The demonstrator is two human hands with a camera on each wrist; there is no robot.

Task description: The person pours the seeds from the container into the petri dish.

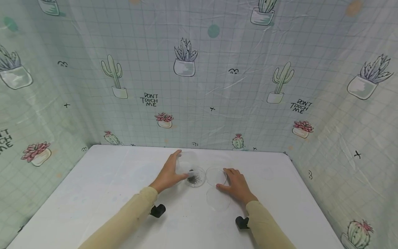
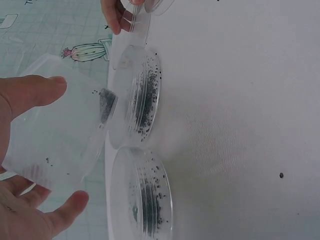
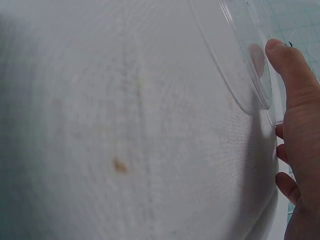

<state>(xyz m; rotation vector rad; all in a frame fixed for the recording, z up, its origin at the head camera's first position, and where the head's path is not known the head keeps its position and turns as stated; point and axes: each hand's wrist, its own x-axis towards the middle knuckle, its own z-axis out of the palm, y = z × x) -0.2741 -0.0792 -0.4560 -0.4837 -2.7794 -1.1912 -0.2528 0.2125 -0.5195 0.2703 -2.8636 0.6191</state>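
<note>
My left hand (image 1: 169,174) holds a clear plastic container (image 2: 60,125) between thumb and fingers. Dark granules gather in one tilted corner of it, beside two round clear petri dishes in the left wrist view. Both the upper dish (image 2: 145,100) and the lower dish (image 2: 150,200) contain dark granules. One granule-filled petri dish (image 1: 196,179) shows just right of my left thumb in the head view. Farther right, my right hand (image 1: 237,186) grips the edge of another clear petri dish (image 1: 214,177), thumb at the near side and fingertips at the far side.
A flat clear disc (image 1: 217,200) lies on the white table (image 1: 186,224), nearer to me than the right-hand dish. Stray dark specks, one being a granule (image 2: 281,175), are on the tabletop. A cactus-printed curtain (image 1: 211,86) surrounds the table's back and sides.
</note>
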